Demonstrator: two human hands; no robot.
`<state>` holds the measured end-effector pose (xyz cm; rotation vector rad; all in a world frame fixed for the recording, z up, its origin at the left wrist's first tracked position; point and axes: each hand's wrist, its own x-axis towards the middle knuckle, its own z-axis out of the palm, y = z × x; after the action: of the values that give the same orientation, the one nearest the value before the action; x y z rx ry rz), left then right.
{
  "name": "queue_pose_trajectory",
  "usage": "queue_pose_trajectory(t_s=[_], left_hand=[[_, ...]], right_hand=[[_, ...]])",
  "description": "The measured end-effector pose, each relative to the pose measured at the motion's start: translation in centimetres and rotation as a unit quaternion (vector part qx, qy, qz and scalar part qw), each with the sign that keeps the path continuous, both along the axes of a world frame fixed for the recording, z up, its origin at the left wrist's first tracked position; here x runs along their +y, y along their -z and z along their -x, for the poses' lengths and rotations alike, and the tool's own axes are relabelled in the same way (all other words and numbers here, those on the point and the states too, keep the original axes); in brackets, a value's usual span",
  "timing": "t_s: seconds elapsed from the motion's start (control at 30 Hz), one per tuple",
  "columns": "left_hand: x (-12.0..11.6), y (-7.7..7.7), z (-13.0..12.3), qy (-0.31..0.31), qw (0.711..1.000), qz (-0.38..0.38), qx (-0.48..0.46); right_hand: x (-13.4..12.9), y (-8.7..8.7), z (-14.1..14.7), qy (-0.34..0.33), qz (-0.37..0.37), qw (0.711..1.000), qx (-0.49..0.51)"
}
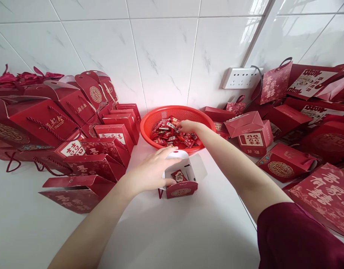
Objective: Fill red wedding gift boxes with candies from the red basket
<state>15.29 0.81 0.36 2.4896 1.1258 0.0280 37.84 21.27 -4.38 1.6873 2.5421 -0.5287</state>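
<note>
A small red box [182, 191] with a white inside stands open on the white table, and a red wrapped packet [178, 176] lies in it. My left hand [153, 169] rests at the box's left side, thumb and fingers spread around its raised flap. Behind the box sits a red plastic basket [149, 137] holding many red wrapped sweets [172, 137]. My right hand [186, 127] reaches into the basket with its fingers bent down and together at the sweets; what they hold, if anything, is too small to make out.
Red gift boxes and bags [57, 123] with rope handles crowd the left side. More red boxes [281, 168] are piled on the right. A white power strip [241, 78] is on the tiled wall [166, 56] behind.
</note>
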Motion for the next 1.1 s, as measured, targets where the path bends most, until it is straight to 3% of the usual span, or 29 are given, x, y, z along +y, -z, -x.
queue_pose_trajectory(t_s=[0.23,0.3,0.47,0.57,0.73,0.9,1.1], left_hand=[[-0.1,-0.2,-0.1,-0.006,1.000,0.010,-0.006],[-0.2,-0.3,-0.2,-0.008,1.000,0.009,-0.003],[-0.4,-0.2,0.0,-0.003,1.000,-0.003,0.010],[-0.4,-0.1,0.1,-0.007,1.000,-0.002,-0.001],[-0.5,-0.4,0.1,-0.009,1.000,0.023,-0.009],[-0.4,-0.3,0.2,0.003,1.000,0.016,-0.010],[-0.3,-0.3,0.1,0.005,1.000,0.006,0.017]], right_hand=[[-1.3,-0.7,0.4,0.012,-0.095,0.995,-0.013],[-2.1,-1.4,1.5,-0.012,-0.113,0.994,-0.007],[-4.3,-3.1,6.3,-0.170,0.000,0.986,-0.004],[-5.3,-3.3,8.6,-0.218,0.080,0.972,-0.035],[-5.3,-2.5,8.7,-0.195,0.115,0.969,-0.098],[-5.3,-1.5,7.6,-0.101,0.129,0.974,-0.155],[-6.5,-2.7,5.2,-0.101,0.095,0.985,-0.106]])
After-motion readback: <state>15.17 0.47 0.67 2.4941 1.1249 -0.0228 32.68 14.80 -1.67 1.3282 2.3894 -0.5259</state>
